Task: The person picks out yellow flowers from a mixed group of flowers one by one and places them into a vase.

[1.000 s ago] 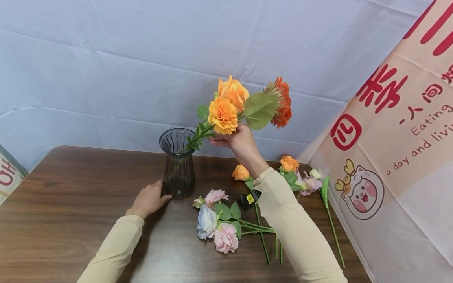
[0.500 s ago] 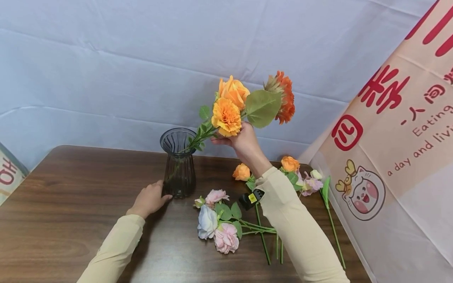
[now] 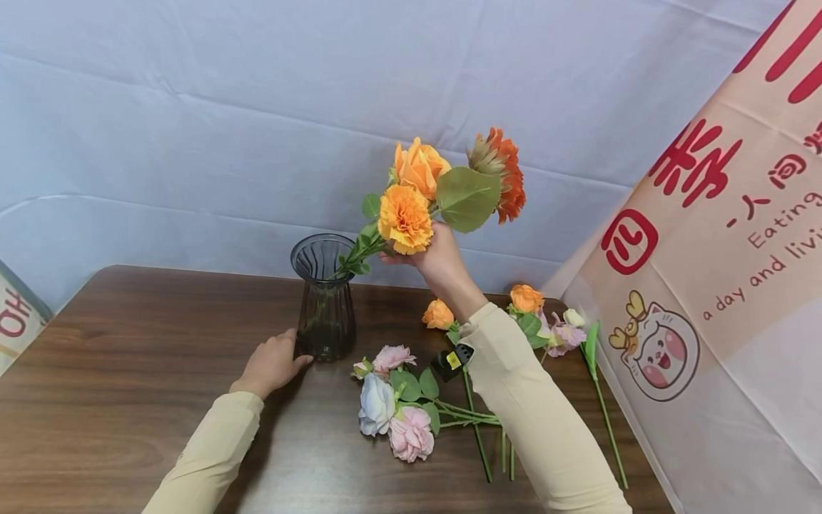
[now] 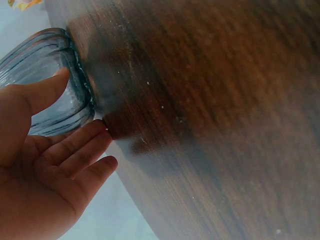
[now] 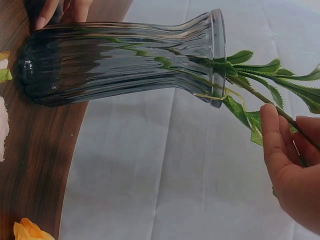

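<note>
A ribbed grey glass vase (image 3: 326, 318) stands upright at the table's back. My left hand (image 3: 271, 363) holds its base from the left, thumb (image 4: 47, 92) on one side and fingers (image 4: 82, 150) on the other. Above and right of the rim, my right hand (image 3: 442, 258) pinches a dark flower stem (image 5: 247, 91) that leans into the vase mouth. In the head view an orange carnation (image 3: 406, 220), an orange rose (image 3: 420, 168), a big leaf (image 3: 469, 199) and a red-orange flower (image 3: 510, 178) cluster over this hand, hiding part of it. Green leaves (image 5: 270, 67) fan out beyond the rim.
A pink and blue bunch of flowers (image 3: 377, 405) lies in front of the vase. To the right lie orange roses (image 3: 526, 298), a lilac flower (image 3: 565, 335) and a green-stemmed bud (image 3: 591, 348). A pale cloth backdrop (image 3: 225, 143) hangs close behind the table (image 3: 115, 371).
The right hand and the flower heads shifted slightly right, then slightly back left, and the red-orange flower rose a little. The left hand and the vase stay in place.
</note>
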{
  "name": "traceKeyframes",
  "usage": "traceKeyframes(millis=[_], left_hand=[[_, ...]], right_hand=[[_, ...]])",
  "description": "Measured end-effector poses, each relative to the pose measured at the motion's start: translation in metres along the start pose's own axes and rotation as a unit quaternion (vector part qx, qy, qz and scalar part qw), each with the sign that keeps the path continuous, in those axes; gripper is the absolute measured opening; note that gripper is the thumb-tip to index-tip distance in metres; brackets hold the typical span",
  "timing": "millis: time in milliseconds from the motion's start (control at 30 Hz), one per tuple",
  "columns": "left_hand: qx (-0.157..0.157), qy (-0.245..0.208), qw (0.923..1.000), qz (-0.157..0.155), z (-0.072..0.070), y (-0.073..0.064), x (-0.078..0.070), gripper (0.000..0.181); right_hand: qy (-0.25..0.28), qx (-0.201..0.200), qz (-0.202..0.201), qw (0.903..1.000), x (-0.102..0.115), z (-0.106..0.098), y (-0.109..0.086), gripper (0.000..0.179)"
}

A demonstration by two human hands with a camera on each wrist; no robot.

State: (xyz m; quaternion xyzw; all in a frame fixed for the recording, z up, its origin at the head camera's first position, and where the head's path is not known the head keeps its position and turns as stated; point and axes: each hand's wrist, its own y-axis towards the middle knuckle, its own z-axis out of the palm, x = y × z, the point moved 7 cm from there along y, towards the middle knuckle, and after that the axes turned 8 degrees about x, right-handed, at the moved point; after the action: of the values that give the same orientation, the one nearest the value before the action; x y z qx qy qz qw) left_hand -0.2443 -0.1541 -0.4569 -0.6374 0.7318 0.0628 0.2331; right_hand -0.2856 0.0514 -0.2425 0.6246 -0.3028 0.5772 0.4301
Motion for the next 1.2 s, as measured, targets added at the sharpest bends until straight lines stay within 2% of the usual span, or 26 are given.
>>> traceKeyframes(millis=[400,500,633,967,1067,1200], left_hand=[[-0.006,0.0,1.0,0.006,-0.003,-0.001,-0.001,0.065],[-0.005,-0.001,1.0,0.005,-0.002,-0.001,-0.001,0.065],[-0.004,-0.001,1.0,0.004,-0.002,-0.001,-0.001,0.065],[-0.005,-0.003,1.0,0.005,-0.003,-0.002,-0.002,0.065],[-0.004,-0.003,1.0,0.005,-0.003,-0.002,-0.002,0.065],[-0.004,-0.002,1.0,0.006,-0.003,-0.002,-0.002,0.065]], right_hand=[[-0.015,-0.007,0.0,0.9999,0.0,-0.001,-0.002,0.046],[-0.071,-0.023,-0.004,0.9972,0.0,-0.005,-0.002,0.039],[-0.17,-0.046,-0.003,0.9844,0.002,-0.011,-0.002,0.027],[-0.213,-0.051,0.0,0.9758,0.004,-0.011,-0.002,0.026],[-0.197,-0.047,0.002,0.9794,0.003,-0.01,-0.002,0.029],[-0.084,-0.02,0.005,0.9962,0.0,-0.005,-0.001,0.038]])
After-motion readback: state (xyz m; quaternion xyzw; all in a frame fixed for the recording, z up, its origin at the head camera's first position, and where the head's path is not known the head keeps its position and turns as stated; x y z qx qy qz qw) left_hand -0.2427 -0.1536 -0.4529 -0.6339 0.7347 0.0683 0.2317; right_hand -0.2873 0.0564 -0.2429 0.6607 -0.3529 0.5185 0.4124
